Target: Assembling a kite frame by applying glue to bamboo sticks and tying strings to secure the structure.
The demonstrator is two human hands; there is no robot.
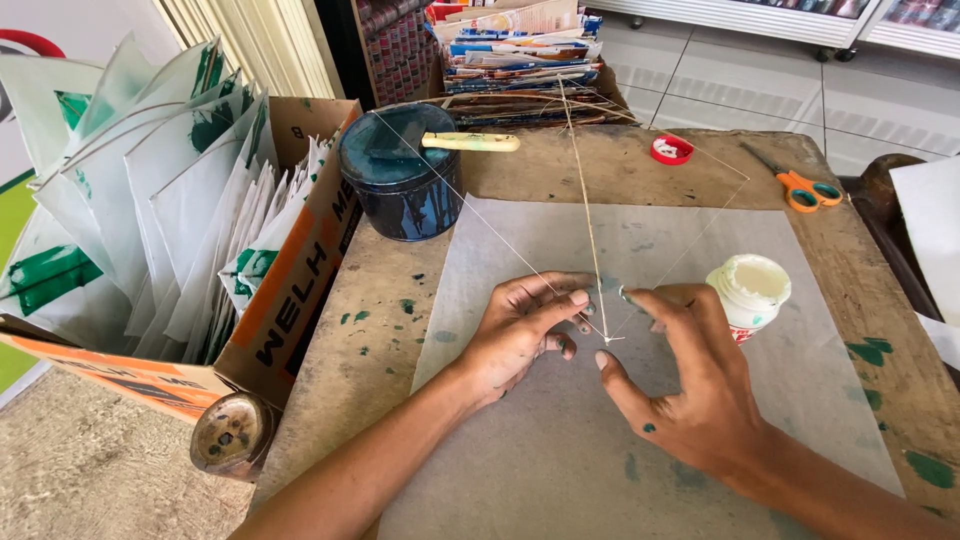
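Head view, thin stick frame (597,262) between both hands, left hand (520,332) pinching it, right hand (690,385) spread

Free room: the pale grey paper sheet (560,440) on the paint-stained wooden bench (380,300) is lying open near the camera. Obstacles: a white open glue pot (750,290) is standing just right; a dark blue round tin (400,185) and an orange cardboard box of white-green folded papers (290,270) are crowding the left; thin taut strings (480,220) and a slim bamboo stick (585,200) are crossing the far middle.

Glue pot (749,288) right of hands, on sheet (560,440)
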